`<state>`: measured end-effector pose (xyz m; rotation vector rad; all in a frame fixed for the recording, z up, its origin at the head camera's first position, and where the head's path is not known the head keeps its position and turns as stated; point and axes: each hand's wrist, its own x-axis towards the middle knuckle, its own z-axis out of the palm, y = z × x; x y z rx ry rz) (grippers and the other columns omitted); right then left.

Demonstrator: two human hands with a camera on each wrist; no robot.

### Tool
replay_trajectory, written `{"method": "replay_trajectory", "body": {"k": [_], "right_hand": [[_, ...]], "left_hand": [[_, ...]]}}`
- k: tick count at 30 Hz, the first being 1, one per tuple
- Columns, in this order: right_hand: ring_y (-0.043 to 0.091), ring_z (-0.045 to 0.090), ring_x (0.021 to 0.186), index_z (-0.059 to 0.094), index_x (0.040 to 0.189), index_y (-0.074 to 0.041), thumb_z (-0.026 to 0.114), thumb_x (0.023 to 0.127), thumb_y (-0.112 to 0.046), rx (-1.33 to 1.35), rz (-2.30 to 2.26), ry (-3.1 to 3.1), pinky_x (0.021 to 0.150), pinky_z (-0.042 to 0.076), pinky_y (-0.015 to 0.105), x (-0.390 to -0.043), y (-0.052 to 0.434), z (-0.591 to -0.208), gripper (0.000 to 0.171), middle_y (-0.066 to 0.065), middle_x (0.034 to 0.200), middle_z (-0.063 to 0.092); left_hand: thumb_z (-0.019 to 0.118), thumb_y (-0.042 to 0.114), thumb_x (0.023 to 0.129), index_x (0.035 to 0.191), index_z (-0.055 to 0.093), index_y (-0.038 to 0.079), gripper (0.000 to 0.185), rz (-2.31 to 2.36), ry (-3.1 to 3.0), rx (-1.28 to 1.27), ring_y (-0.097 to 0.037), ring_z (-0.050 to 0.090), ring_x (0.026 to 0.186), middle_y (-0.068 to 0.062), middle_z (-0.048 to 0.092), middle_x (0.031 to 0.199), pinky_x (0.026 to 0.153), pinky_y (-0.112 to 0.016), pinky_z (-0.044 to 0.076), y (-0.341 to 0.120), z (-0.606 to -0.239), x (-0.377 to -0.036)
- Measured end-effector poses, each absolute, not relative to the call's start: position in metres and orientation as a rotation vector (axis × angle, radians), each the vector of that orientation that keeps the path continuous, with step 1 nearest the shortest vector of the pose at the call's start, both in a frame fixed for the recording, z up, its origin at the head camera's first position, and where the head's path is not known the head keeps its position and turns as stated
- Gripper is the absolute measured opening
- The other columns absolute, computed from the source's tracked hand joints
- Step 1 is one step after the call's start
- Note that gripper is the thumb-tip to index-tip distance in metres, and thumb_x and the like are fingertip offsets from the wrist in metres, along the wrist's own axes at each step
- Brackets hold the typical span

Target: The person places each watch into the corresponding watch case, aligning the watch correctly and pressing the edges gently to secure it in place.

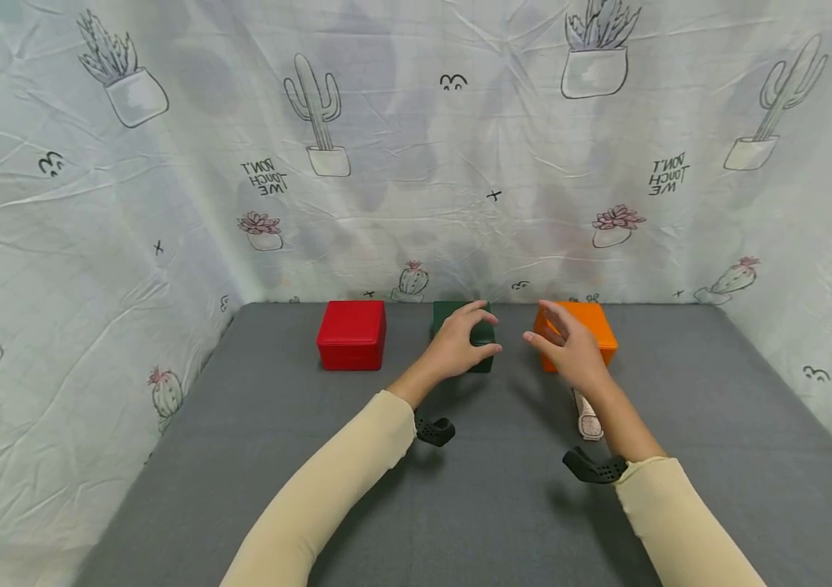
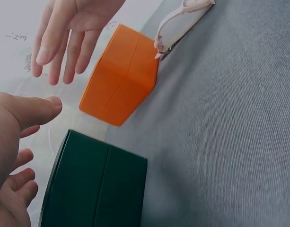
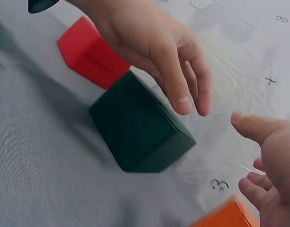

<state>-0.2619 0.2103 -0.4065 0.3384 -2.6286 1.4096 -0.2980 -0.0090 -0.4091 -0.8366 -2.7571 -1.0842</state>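
both hands hover at the green box, left one above it.

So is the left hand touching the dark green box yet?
Apart. The right wrist view shows the left hand hovering over the dark green box, its fingertips clear of the box.

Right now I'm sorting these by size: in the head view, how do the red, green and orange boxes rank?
1. red box, fully visible, looks largest.
2. orange box and green box: unsure, since the right hand and left hand partly cover them; all three may match.
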Motion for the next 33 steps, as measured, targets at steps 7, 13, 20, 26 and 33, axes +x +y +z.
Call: {"method": "replay_trajectory", "body": {"k": [7, 13, 20, 26, 33], "right_hand": [[0.04, 0.032, 0.142, 0.031, 0.151, -0.015, 0.065, 0.092, -0.032, 0.332, 1.352, -2.633, 0.108, 0.038, 0.054, -0.257, 0.233, -0.406, 0.071, 0.017, 0.157, 0.029], [0.044, 0.036, 0.138, 0.036, 0.148, -0.01, 0.069, 0.089, -0.031, 0.289, 1.261, -2.614, 0.109, 0.037, 0.056, -0.254, 0.248, -0.406, 0.07, 0.023, 0.153, 0.035], [0.048, 0.04, 0.133, 0.038, 0.148, -0.011, 0.069, 0.089, -0.037, 0.206, 1.154, -2.633, 0.105, 0.035, 0.064, -0.25, 0.262, -0.408, 0.072, 0.027, 0.148, 0.039], [0.048, 0.04, 0.13, 0.038, 0.148, -0.011, 0.068, 0.089, -0.037, 0.165, 1.11, -2.648, 0.101, 0.035, 0.068, -0.247, 0.268, -0.411, 0.071, 0.027, 0.148, 0.039], [0.047, 0.033, 0.138, 0.041, 0.145, -0.005, 0.069, 0.09, -0.031, 0.15, 1.141, -2.616, 0.106, 0.034, 0.065, -0.248, 0.281, -0.421, 0.067, 0.022, 0.155, 0.031]], "left_hand": [[0.07, 0.029, 0.089, 0.127, 0.057, 0.018, 0.042, -1.08, -2.779, -0.867, -0.023, 0.034, 0.144, -0.001, 0.035, 0.156, 0.114, -0.042, 0.037, 0.005, -0.409, -0.298], [0.068, 0.03, 0.09, 0.13, 0.056, 0.018, 0.043, -1.05, -2.796, -0.887, -0.022, 0.035, 0.143, -0.001, 0.035, 0.156, 0.114, -0.042, 0.037, 0.019, -0.41, -0.3], [0.069, 0.028, 0.09, 0.13, 0.057, 0.014, 0.044, -1.015, -2.787, -0.917, -0.022, 0.039, 0.141, -0.004, 0.038, 0.154, 0.114, -0.041, 0.038, 0.04, -0.411, -0.302], [0.067, 0.028, 0.091, 0.132, 0.056, 0.015, 0.044, -0.979, -2.799, -0.939, -0.02, 0.039, 0.141, -0.002, 0.039, 0.153, 0.114, -0.039, 0.037, 0.052, -0.415, -0.302], [0.067, 0.028, 0.092, 0.131, 0.057, 0.018, 0.042, -0.968, -2.796, -0.948, -0.017, 0.043, 0.138, 0.002, 0.044, 0.15, 0.114, -0.035, 0.038, 0.063, -0.414, -0.301]]}}
